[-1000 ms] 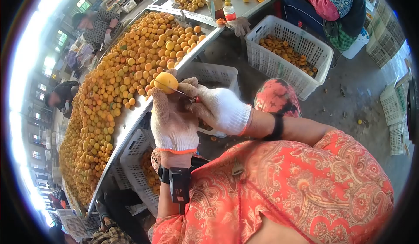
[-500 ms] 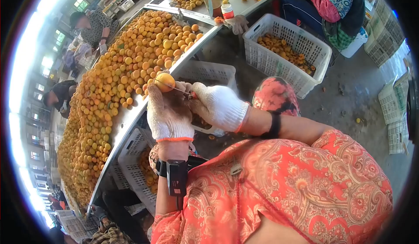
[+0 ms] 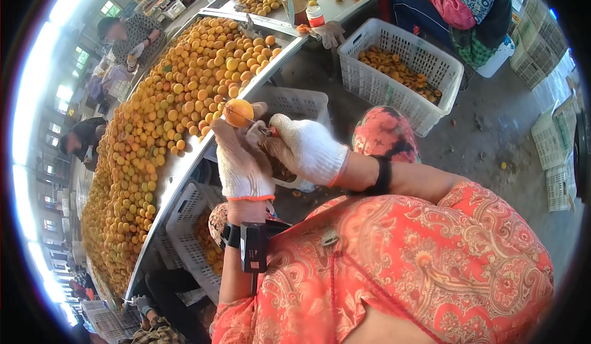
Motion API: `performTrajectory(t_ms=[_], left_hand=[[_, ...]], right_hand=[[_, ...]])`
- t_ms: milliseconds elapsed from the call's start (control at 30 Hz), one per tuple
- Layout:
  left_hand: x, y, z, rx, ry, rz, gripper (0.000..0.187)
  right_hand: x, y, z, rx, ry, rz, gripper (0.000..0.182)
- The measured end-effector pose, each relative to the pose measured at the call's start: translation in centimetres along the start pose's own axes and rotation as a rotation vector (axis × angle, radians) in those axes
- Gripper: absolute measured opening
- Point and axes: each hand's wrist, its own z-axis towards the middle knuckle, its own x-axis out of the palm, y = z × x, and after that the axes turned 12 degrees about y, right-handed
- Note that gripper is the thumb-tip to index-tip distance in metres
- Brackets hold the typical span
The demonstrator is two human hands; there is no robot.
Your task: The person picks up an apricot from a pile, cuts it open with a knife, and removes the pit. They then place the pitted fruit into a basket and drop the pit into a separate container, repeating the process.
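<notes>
My left hand (image 3: pixel 244 167), in a white knit glove, is closed around an orange-yellow apricot (image 3: pixel 238 111) held up by its fingertips. My right hand (image 3: pixel 311 149), gloved the same way, grips a small knife (image 3: pixel 273 132); a bit of its red handle shows by the thumb. The thin blade reaches toward the apricot and a dark cut line runs across the fruit's skin. Both hands are close together just off the edge of the metal table (image 3: pixel 174 175), where many whole apricots (image 3: pixel 184 79) are heaped. My fingers partly hide the blade.
Below my hands stands a white crate (image 3: pixel 301 101); another crate (image 3: pixel 191 221) sits left of my knees. To the right, a larger crate (image 3: pixel 443 76) holds halved apricots (image 3: pixel 394 67). A bottle (image 3: pixel 293 4) and red-lidded jar (image 3: pixel 315 16) stand on the table. Several co-workers sit around.
The apricot and both hands have shifted slightly, with the fruit turned and its cut line now facing me. The blade shows less than before. A co-worker's hand across the table has risen.
</notes>
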Motion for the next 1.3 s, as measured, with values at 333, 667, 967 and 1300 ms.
performTrajectory(t_ms=[333, 667, 967, 1300], left_hand=[[-2.1, 1.7, 0.4, -0.129, -0.100, -0.281, 0.031], [-2.0, 0.4, 0.7, -0.170, -0.243, -0.213, 0.027], [1.7, -0.2, -2.5, -0.148, 0.086, 0.082, 0.036], [4.3, -1.3, -3.8, -0.404, -0.210, -0.220, 0.041]], right_hand=[[2.2, -2.0, 0.7, 0.045, -0.029, -0.005, 0.030], [-2.5, 1.2, 1.0, -0.038, -0.204, 0.133, 0.033], [-3.2, 3.3, 1.3, 0.031, -0.143, 0.236, 0.040], [-2.3, 2.4, 1.6, -0.184, -0.190, -0.091, 0.033]])
